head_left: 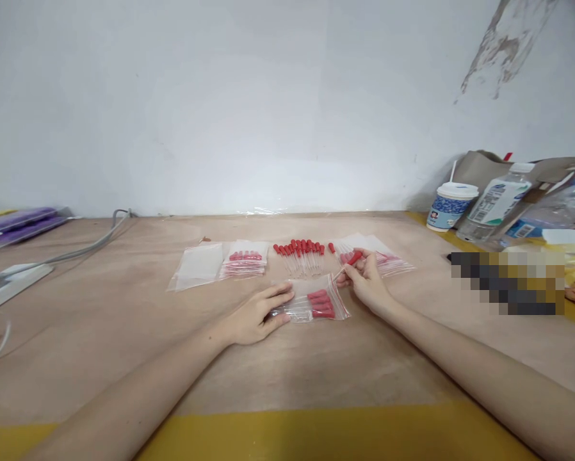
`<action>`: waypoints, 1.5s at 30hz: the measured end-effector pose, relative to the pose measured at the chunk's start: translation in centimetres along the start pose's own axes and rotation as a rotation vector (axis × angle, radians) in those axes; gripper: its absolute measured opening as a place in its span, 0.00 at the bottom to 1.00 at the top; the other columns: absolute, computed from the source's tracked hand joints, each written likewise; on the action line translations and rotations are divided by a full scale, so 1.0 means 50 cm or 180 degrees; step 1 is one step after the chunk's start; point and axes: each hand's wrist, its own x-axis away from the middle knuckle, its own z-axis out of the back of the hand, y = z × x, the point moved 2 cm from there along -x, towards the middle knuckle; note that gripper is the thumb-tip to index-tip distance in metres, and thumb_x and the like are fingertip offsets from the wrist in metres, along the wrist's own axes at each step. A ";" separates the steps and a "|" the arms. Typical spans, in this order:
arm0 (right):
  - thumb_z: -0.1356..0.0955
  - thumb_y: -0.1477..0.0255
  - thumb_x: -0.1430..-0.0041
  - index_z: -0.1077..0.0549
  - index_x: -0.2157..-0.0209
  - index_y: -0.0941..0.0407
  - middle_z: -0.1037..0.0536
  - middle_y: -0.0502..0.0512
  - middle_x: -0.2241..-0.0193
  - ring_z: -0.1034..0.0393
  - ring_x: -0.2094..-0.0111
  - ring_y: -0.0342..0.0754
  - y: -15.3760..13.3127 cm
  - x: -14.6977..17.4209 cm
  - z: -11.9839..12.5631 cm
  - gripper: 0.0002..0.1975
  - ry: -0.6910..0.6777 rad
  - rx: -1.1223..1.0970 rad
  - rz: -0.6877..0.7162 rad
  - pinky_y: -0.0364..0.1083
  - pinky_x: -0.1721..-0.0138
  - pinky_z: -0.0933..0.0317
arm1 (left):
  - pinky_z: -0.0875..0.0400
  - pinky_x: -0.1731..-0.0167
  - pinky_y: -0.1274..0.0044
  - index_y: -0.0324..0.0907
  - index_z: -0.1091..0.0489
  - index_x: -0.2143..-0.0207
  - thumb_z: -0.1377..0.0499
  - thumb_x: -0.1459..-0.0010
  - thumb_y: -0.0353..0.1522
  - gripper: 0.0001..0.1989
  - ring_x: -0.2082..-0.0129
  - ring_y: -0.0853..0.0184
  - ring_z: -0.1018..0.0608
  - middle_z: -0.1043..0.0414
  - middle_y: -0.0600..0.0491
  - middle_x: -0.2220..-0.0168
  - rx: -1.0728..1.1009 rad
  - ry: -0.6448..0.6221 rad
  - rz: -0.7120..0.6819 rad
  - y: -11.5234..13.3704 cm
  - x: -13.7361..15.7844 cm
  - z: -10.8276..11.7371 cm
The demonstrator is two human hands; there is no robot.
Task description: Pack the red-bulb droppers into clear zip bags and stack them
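Observation:
My left hand (pixel 261 314) grips the left end of a clear zip bag (pixel 299 310), thumb below and fingers above. Inside the bag lie several droppers with red rubber bulbs (pixel 322 304), bulbs toward the bag's red-lined right edge. My right hand (pixel 367 278) pinches one dropper (pixel 354 257) by its red bulb. Its thin stem points down and left at the upper corner of that edge; whether the tip is inside, I cannot tell. Behind the bag, a row of loose droppers (pixel 303 248) lies with bulbs away from me. One more loose dropper (pixel 331 247) lies beside my right hand.
A stack of filled bags (pixel 244 264) and flat clear bags (pixel 198 266) lie at left; more bags (pixel 388 256) lie right. A paper cup (pixel 448 208) and bottle (pixel 494 202) stand back right. A power strip (pixel 18 288) with grey cable and purple packs (pixel 23 223) are far left.

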 end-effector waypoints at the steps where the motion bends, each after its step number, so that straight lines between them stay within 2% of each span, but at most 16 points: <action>1: 0.37 0.66 0.50 0.52 0.56 0.50 0.36 0.45 0.74 0.32 0.77 0.44 0.000 0.001 0.002 0.22 0.0001 -0.0004 -0.0040 0.49 0.70 0.31 | 0.45 0.43 0.66 0.45 0.45 0.41 0.50 0.38 0.38 0.23 0.41 0.60 0.41 0.50 0.49 0.38 -0.0004 -0.0008 0.0008 -0.001 0.000 0.000; 5: 0.36 0.66 0.51 0.51 0.57 0.50 0.33 0.46 0.75 0.30 0.75 0.46 -0.004 0.004 0.014 0.21 0.0101 -0.0237 -0.0158 0.51 0.67 0.31 | 0.45 0.43 0.67 0.44 0.45 0.41 0.51 0.38 0.38 0.23 0.41 0.61 0.42 0.51 0.49 0.38 -0.0077 -0.0047 0.0047 -0.002 0.000 -0.002; 8: 0.38 0.62 0.49 0.48 0.60 0.51 0.31 0.49 0.73 0.28 0.72 0.47 -0.006 0.006 0.020 0.17 -0.0057 -0.0345 -0.0244 0.52 0.64 0.32 | 0.45 0.43 0.67 0.44 0.47 0.40 0.51 0.38 0.39 0.24 0.40 0.61 0.42 0.51 0.48 0.38 -0.0133 -0.0049 0.0086 0.000 0.000 -0.002; 12: 0.37 0.60 0.49 0.42 0.65 0.52 0.28 0.50 0.72 0.28 0.70 0.46 -0.008 0.006 0.030 0.13 -0.0314 -0.0300 -0.0363 0.51 0.64 0.33 | 0.45 0.43 0.67 0.46 0.48 0.40 0.51 0.38 0.39 0.25 0.41 0.61 0.42 0.50 0.49 0.38 -0.0104 -0.0043 0.0133 0.004 -0.001 0.001; 15: 0.33 0.62 0.52 0.38 0.69 0.54 0.27 0.50 0.71 0.30 0.71 0.44 -0.011 0.003 0.038 0.13 -0.0688 -0.0068 -0.0397 0.47 0.66 0.35 | 0.45 0.43 0.67 0.47 0.49 0.40 0.51 0.38 0.39 0.25 0.40 0.61 0.42 0.50 0.50 0.38 -0.0062 -0.0023 0.0116 0.006 -0.002 0.002; 18: 0.30 0.64 0.55 0.34 0.71 0.56 0.28 0.49 0.73 0.32 0.71 0.42 -0.014 -0.001 0.043 0.12 -0.1283 0.0299 -0.0232 0.45 0.66 0.37 | 0.45 0.43 0.67 0.47 0.50 0.40 0.51 0.38 0.39 0.25 0.41 0.61 0.42 0.50 0.50 0.38 -0.0065 -0.0036 0.0117 0.006 -0.001 0.002; 21: 0.29 0.64 0.56 0.30 0.69 0.57 0.25 0.50 0.71 0.32 0.69 0.44 -0.012 -0.007 0.043 0.13 -0.1767 0.0568 -0.0018 0.46 0.63 0.38 | 0.45 0.43 0.68 0.47 0.50 0.40 0.51 0.37 0.39 0.24 0.40 0.62 0.42 0.51 0.50 0.38 -0.0076 -0.0047 0.0110 0.005 -0.001 0.000; 24: 0.29 0.62 0.55 0.26 0.65 0.58 0.23 0.53 0.71 0.30 0.68 0.46 -0.006 -0.014 0.039 0.16 -0.1930 0.0862 0.0124 0.47 0.62 0.37 | 0.45 0.43 0.67 0.47 0.49 0.40 0.51 0.38 0.39 0.24 0.40 0.62 0.42 0.51 0.50 0.38 -0.0086 -0.0048 0.0098 0.004 -0.001 0.000; 29: 0.34 0.61 0.49 0.24 0.61 0.56 0.22 0.55 0.61 0.30 0.58 0.50 -0.010 -0.016 0.025 0.18 -0.1998 0.1029 0.0329 0.50 0.54 0.39 | 0.44 0.43 0.67 0.48 0.49 0.40 0.51 0.38 0.38 0.24 0.41 0.61 0.41 0.51 0.50 0.38 -0.0087 -0.0018 0.0059 0.005 -0.001 0.002; 34: 0.33 0.61 0.50 0.24 0.61 0.56 0.22 0.55 0.62 0.29 0.61 0.49 -0.008 -0.016 0.024 0.17 -0.1962 0.0930 0.0151 0.49 0.57 0.38 | 0.44 0.44 0.67 0.48 0.49 0.40 0.51 0.37 0.38 0.24 0.41 0.61 0.41 0.51 0.51 0.38 -0.0091 0.0020 0.0020 0.005 -0.001 0.001; 40: 0.32 0.62 0.53 0.24 0.68 0.60 0.22 0.53 0.75 0.32 0.76 0.43 -0.005 -0.016 0.019 0.16 -0.1389 0.0880 -0.0083 0.44 0.71 0.39 | 0.43 0.44 0.67 0.47 0.48 0.40 0.51 0.38 0.38 0.24 0.41 0.61 0.40 0.50 0.49 0.39 -0.0139 0.0008 0.0083 0.005 0.000 0.000; 45: 0.32 0.63 0.55 0.27 0.73 0.60 0.24 0.54 0.75 0.34 0.77 0.42 -0.011 -0.002 -0.001 0.13 -0.0787 0.1122 0.0086 0.43 0.74 0.41 | 0.43 0.44 0.66 0.47 0.48 0.41 0.51 0.38 0.38 0.23 0.42 0.61 0.40 0.49 0.49 0.39 -0.0107 0.0030 0.0039 0.009 -0.001 0.002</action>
